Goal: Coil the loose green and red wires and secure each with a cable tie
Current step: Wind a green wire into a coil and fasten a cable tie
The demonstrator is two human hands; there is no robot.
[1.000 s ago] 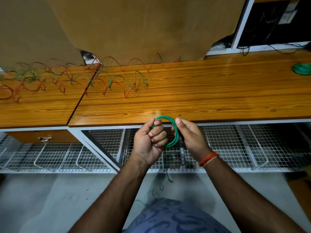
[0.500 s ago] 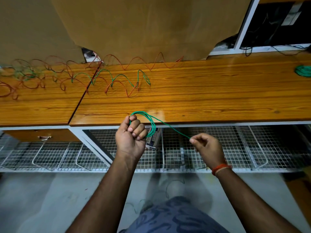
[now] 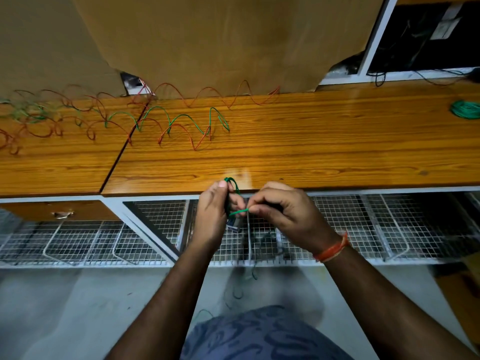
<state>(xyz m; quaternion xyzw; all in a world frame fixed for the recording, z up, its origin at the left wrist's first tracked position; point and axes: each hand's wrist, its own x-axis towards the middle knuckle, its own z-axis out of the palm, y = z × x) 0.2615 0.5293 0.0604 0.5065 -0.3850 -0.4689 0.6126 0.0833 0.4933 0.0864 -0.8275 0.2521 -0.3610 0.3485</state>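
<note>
The left hand (image 3: 211,214) is clenching a small green coil (image 3: 232,184) in its grip just off the front edge of the wooden tabletop (image 3: 311,152), with only the coil's top loop showing above the thumb. The right hand (image 3: 283,214) is pinching a short stretch of the green wire (image 3: 238,211) between thumb and forefinger, close against the left hand's fingers, so the two hands are nearly touching. An orange thread band (image 3: 333,249) is sitting on the right wrist. Farther back on the tabletop, loose red and green wires (image 3: 181,123) are lying in springy loops that trail off to the left (that end is blurred). A finished green coil (image 3: 466,112) is resting at the far right edge. Under the tabletop, a wire-mesh shelf (image 3: 363,229) is running along behind the hands.
</note>
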